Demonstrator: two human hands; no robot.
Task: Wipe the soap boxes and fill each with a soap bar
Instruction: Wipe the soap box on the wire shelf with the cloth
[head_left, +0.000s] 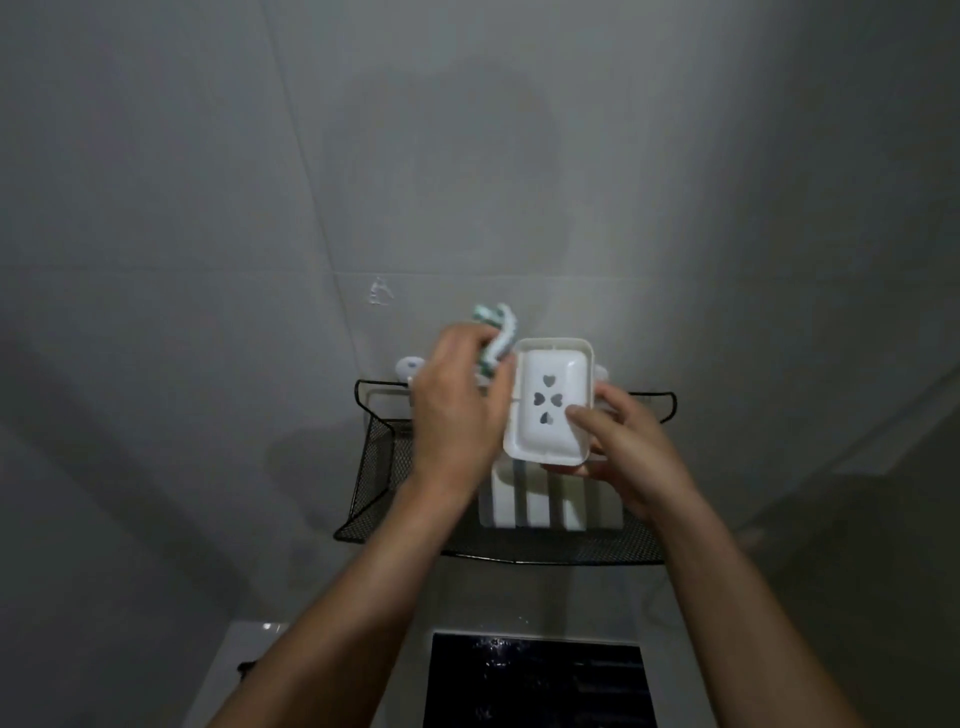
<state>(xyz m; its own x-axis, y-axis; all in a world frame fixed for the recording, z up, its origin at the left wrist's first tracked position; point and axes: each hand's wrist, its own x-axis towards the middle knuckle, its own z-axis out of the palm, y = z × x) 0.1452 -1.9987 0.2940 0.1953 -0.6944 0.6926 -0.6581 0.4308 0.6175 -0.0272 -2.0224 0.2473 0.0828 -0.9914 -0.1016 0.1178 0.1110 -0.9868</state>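
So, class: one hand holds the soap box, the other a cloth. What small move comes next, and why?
Probably bring the cloth in the left hand onto the soap box: the right hand steadies it, empty, cloth beside its rim.
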